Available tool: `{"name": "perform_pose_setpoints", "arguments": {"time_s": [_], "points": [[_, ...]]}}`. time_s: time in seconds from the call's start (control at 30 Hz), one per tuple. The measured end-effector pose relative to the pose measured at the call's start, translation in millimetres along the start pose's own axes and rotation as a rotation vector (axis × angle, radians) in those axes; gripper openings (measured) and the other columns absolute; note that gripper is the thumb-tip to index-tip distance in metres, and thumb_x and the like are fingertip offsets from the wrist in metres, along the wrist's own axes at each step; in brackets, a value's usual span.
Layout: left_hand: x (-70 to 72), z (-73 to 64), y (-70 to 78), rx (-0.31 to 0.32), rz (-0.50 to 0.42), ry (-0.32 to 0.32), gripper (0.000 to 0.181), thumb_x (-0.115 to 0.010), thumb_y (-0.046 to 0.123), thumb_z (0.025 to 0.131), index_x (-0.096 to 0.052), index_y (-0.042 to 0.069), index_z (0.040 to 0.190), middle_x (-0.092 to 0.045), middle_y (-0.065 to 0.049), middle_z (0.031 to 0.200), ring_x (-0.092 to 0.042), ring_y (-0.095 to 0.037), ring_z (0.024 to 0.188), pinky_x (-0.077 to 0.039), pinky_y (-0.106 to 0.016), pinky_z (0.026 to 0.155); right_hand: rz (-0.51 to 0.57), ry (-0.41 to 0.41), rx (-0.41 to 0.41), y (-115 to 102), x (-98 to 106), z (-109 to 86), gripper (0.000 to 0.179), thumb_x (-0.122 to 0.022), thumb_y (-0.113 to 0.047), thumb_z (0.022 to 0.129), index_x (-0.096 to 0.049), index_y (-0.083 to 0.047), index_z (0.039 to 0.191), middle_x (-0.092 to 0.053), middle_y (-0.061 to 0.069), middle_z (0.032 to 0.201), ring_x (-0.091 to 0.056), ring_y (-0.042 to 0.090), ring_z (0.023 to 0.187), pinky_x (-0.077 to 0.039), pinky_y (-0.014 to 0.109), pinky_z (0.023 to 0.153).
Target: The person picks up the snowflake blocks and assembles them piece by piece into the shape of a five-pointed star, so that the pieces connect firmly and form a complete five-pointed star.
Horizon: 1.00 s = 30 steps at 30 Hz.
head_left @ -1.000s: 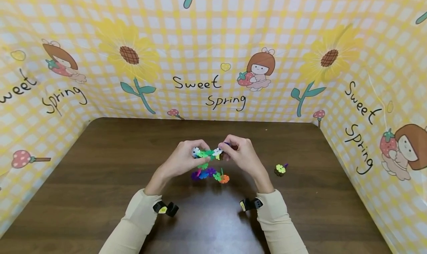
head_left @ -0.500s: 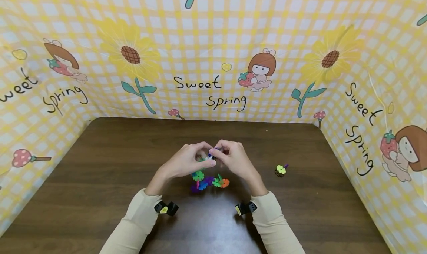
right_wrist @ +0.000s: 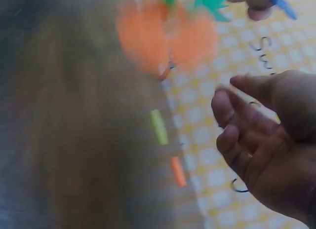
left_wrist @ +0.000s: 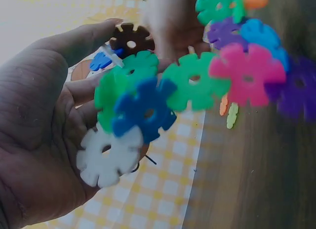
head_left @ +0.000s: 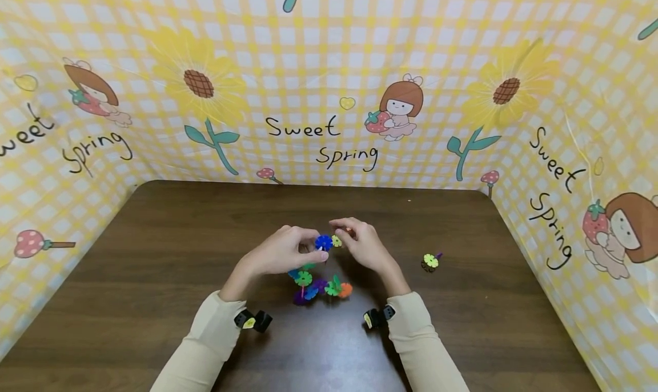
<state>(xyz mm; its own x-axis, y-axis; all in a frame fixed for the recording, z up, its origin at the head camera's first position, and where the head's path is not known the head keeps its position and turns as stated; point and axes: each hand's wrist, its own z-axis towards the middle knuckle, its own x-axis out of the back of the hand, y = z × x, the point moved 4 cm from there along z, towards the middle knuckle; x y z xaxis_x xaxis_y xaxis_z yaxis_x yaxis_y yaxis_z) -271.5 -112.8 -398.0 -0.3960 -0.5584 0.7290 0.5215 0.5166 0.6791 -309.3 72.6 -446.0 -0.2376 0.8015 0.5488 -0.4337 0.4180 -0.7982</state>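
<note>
My left hand [head_left: 283, 249] holds a chain of interlocking flower-shaped plastic discs [head_left: 303, 278]. In the left wrist view its thumb and fingers curl round the upper end, a fingertip at a brown disc [left_wrist: 141, 37]. Green, blue, white [left_wrist: 123, 157], pink [left_wrist: 252, 88] and purple discs are joined below it. At the top, a dark blue disc [head_left: 324, 243] faces up between finger and thumb. The chain's far end carries an orange disc [right_wrist: 143, 39]. Just right of it my right hand [head_left: 362, 244] is apart from the chain, fingers loosely bent with nothing between them.
A yellow disc [head_left: 336, 241] and an orange disc [head_left: 349, 231] show near my right fingertips. To the right on the brown wooden table [head_left: 462, 335] lies a small group of yellow, brown and purple discs [head_left: 430, 260]. Checked cloth [head_left: 226, 152] walls the back and sides.
My right hand has brought the dark blue disc to the chain, let go of it and drawn slightly right. The chain's hanging part has shifted towards me.
</note>
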Motion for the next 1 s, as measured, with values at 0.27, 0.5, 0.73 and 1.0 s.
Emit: {"name": "perform_pose_setpoints", "arguments": {"time_s": [0.27,0.5,0.73,1.0], "points": [[2.5,-4.5,0.3,0.012,-0.006,-0.049,0.031,-0.067,0.04,0.096,-0.07,0.01,0.102,-0.071,0.007,0.079,-0.061,-0.007,0.059,-0.052,-0.027,0.057,-0.207,-0.038,-0.184,19,-23,-0.3,0.042,-0.065,-0.012,0.098,-0.059,-0.007,0.139,-0.054,0.018,0.122,-0.057,0.027,0.096,-0.049,0.044,0.083],[3.7,-5.8,-1.5,0.026,-0.018,-0.059,0.028,-0.068,0.04,0.096,-0.068,0.012,0.101,-0.072,0.008,0.081,-0.066,-0.005,0.065,-0.055,-0.028,0.061,-0.297,-0.025,-0.343,22,-30,-3.1,0.043,-0.069,-0.02,0.096,-0.061,-0.01,0.137,-0.048,0.02,0.135,-0.051,0.034,0.125,-0.045,0.05,0.101],[5.7,-6.3,-2.0,0.045,-0.029,-0.067,0.031,-0.069,0.039,0.095,-0.068,0.012,0.109,-0.072,0.011,0.081,-0.068,-0.006,0.066,-0.056,-0.029,0.062,-0.362,-0.038,-0.348,20,-30,-5.3,0.026,-0.074,-0.022,0.093,-0.063,-0.01,0.113,-0.05,0.015,0.118,-0.058,0.03,0.101,-0.049,0.047,0.091],[9.5,-10.0,-2.1,0.062,-0.039,-0.053,0.029,-0.069,0.039,0.095,-0.067,0.012,0.106,-0.072,0.009,0.08,-0.067,-0.008,0.065,-0.056,-0.029,0.061,-0.278,-0.022,-0.338,18,-19,-4.3,0.016,-0.074,-0.008,0.091,-0.062,-0.007,0.102,-0.066,0.006,0.091,-0.062,0.02,0.083,-0.052,0.035,0.074]]}}
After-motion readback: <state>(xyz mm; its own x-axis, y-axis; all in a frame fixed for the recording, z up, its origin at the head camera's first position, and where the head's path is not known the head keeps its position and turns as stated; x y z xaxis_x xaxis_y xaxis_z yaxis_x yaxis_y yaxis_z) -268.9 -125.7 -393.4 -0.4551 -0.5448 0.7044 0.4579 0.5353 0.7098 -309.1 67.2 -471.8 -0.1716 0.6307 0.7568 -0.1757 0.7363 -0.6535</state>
